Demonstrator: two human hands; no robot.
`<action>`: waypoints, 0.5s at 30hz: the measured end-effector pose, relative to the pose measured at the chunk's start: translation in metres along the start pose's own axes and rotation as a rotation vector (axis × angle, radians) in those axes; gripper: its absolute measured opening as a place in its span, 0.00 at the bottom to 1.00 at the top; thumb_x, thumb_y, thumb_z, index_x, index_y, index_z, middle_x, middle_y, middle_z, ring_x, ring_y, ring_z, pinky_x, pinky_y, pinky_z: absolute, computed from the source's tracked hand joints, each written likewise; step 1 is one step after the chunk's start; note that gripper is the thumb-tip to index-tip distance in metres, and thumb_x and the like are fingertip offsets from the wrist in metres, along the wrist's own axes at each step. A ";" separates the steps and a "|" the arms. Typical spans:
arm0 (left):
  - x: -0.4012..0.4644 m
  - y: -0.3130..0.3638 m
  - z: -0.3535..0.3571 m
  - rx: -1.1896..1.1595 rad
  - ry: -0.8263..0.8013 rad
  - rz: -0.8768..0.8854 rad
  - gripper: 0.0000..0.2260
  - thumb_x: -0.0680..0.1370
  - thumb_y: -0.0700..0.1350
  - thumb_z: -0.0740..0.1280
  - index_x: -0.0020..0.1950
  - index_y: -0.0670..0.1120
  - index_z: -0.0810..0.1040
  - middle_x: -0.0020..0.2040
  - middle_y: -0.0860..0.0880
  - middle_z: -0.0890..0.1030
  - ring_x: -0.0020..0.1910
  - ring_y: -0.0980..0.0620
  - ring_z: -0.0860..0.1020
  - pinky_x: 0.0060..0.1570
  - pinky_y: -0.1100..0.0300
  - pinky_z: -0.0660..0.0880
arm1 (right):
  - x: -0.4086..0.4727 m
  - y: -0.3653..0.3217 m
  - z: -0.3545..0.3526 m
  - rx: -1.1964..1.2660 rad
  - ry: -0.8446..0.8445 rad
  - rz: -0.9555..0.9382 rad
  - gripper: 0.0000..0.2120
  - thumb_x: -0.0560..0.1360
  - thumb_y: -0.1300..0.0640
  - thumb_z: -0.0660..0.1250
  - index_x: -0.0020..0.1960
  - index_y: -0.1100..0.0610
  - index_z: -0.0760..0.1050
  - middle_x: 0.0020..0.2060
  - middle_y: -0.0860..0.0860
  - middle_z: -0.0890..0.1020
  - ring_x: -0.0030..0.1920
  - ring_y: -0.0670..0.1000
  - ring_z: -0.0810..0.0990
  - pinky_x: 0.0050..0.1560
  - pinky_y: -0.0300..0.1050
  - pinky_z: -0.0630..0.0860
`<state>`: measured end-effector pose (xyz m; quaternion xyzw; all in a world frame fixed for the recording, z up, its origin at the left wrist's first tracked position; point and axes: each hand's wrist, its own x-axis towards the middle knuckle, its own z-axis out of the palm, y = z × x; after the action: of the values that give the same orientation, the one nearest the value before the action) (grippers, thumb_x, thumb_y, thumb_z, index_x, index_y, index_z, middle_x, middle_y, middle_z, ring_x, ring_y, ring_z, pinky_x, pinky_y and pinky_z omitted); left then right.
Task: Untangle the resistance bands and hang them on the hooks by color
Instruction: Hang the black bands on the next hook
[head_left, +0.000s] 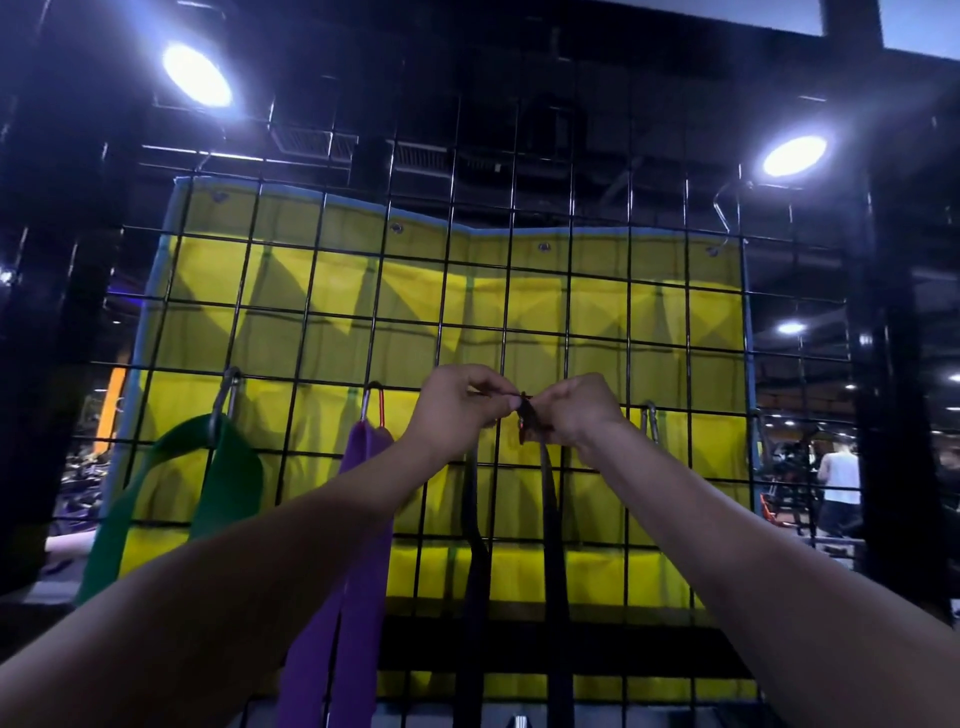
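Note:
A black wire grid stands in front of me with carabiner hooks clipped to it. A green band hangs from the left hook. A purple band hangs from the second hook. A black band hangs down from a third hook at the centre. My left hand pinches at that hook from the left. My right hand grips the hook and the band's top from the right. A fourth hook at the right is bare.
A yellow tarp hangs behind the grid. Two bright ceiling lamps shine above. A person in a white top stands among gym machines at the far right. Black posts flank the grid.

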<state>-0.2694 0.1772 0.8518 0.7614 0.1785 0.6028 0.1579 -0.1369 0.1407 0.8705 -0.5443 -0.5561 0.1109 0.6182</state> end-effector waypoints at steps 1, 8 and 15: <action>0.000 0.001 0.002 0.007 0.019 0.012 0.02 0.72 0.38 0.72 0.44 0.43 0.82 0.38 0.50 0.79 0.37 0.55 0.76 0.37 0.66 0.75 | 0.001 0.000 -0.001 -0.010 0.000 -0.003 0.10 0.72 0.67 0.69 0.32 0.59 0.77 0.37 0.62 0.82 0.38 0.61 0.83 0.46 0.56 0.81; -0.003 -0.007 0.003 0.147 0.027 0.071 0.00 0.73 0.40 0.71 0.43 0.44 0.81 0.43 0.46 0.80 0.39 0.49 0.81 0.34 0.66 0.73 | 0.003 -0.002 -0.005 -0.031 -0.061 -0.011 0.11 0.70 0.69 0.70 0.31 0.59 0.77 0.37 0.60 0.82 0.42 0.61 0.83 0.47 0.55 0.81; -0.001 -0.010 0.002 0.308 -0.068 0.162 0.02 0.73 0.38 0.71 0.43 0.40 0.82 0.41 0.47 0.77 0.37 0.50 0.78 0.40 0.56 0.78 | 0.001 -0.001 -0.008 0.063 -0.119 0.013 0.07 0.70 0.67 0.71 0.34 0.61 0.76 0.35 0.56 0.80 0.36 0.51 0.81 0.34 0.41 0.81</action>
<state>-0.2690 0.1858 0.8455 0.8086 0.2014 0.5528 -0.0038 -0.1308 0.1363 0.8736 -0.5208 -0.5847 0.1647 0.5999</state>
